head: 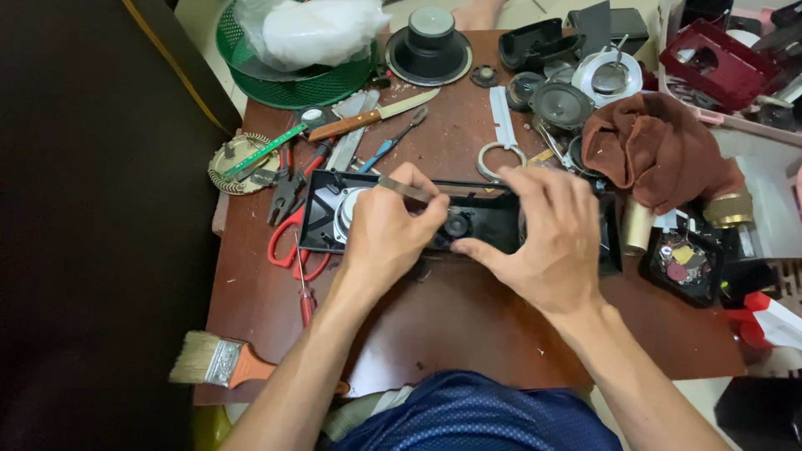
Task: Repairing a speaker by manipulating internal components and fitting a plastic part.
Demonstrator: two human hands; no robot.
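A long black plastic speaker housing lies across the middle of a brown table. My left hand is closed on a thin metal tool, whose tip points into the housing near a small round black part. My right hand rests over the right half of the housing with fingers spread, thumb beside the round part. A silver speaker cone shows inside the housing at the left, partly hidden by my left hand.
Red-handled scissors, pliers, a red screwdriver and a knife lie at the left. A paintbrush sits at the front left edge. Loose speakers, a brown cloth and a green basket crowd the back.
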